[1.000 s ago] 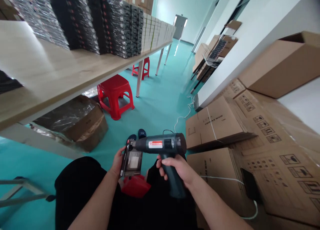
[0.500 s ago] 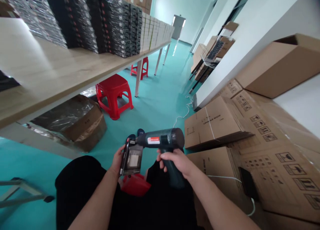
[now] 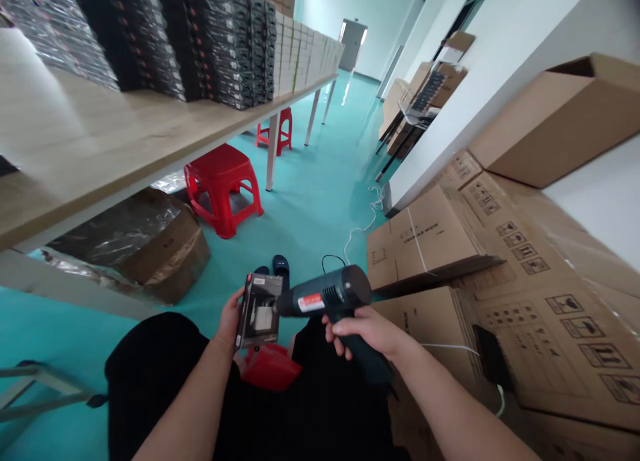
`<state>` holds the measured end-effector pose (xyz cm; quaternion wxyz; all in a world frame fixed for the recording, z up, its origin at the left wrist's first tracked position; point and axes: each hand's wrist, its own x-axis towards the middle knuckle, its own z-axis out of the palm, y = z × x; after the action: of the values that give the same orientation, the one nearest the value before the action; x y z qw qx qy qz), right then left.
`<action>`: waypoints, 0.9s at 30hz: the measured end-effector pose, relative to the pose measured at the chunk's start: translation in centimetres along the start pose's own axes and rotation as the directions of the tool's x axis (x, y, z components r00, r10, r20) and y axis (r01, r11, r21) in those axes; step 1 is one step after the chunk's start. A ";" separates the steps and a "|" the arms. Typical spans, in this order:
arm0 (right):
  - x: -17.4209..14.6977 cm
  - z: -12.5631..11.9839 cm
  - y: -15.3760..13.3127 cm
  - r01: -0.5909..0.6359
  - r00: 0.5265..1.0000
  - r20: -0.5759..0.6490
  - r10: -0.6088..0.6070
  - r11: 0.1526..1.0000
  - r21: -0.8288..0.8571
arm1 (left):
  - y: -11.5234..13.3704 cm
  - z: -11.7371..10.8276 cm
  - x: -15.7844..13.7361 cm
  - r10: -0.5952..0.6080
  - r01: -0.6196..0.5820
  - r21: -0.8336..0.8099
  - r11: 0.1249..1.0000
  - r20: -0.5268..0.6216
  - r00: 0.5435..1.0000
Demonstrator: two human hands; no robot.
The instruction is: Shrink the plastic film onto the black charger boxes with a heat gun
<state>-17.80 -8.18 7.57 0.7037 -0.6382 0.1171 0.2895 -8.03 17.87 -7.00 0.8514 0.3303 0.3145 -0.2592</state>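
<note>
My left hand [image 3: 231, 319] grips a small black retail box [image 3: 258, 294] by its left edge, above my lap. A pale item shows through the clear window in the box's front. In my right hand [image 3: 364, 331] is a dark green heat gun [image 3: 315, 297], held by its handle with the fingers wrapped round. Its nozzle points left at the box, very close to the window; whether the two touch I cannot tell. Below the box, a red plastic stool edge [image 3: 270, 367] shows between my legs.
On the left, a long wooden table [image 3: 125, 124] bears stacked film-wrapped black boxes [image 3: 225, 47] and white boxes [image 3: 305, 54]. Beneath it lies an open carton [image 3: 170, 247] with plastic film. A red stool [image 3: 223, 181] stands beside the table. Flat cardboard bundles [image 3: 425, 237] crowd the right; a white cable [image 3: 357, 231] crosses the floor.
The heat gun has tilted, its nozzle dropping from the box's top edge to the window and its handle swinging right. The box has turned its front more towards me.
</note>
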 end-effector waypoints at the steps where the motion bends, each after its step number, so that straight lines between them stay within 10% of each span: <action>1: 0.5 0.4 -0.2 0.053 0.998 -0.039 -0.051 0.998 0.036 | -0.1 0.0 0.1 0.011 -0.011 0.018 1.000 -0.017 1.000; 10: 3.1 1.0 -1.4 0.156 0.984 -0.101 -0.146 0.983 0.094 | -0.3 -1.2 0.6 0.243 -0.240 0.043 0.970 -0.110 0.964; 18: -0.8 -0.4 1.8 -0.124 0.983 0.131 0.127 0.992 -0.025 | 0.7 -0.5 0.2 0.131 -0.135 -0.068 0.989 -0.051 0.990; 23: -1.1 0.7 3.7 0.004 0.990 -0.140 0.020 0.986 0.167 | 1.0 -0.2 0.0 0.082 -0.070 -0.128 0.989 0.091 0.992; 27: -1.1 2.6 4.8 -0.032 0.998 -0.045 0.044 0.969 0.246 | 1.0 -0.6 0.1 0.109 -0.089 -0.141 0.986 0.139 0.984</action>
<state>-21.93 -5.90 4.60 0.7682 -0.5511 0.1816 0.2704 -7.51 18.93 -6.98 0.9043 0.2676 0.2509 -0.2183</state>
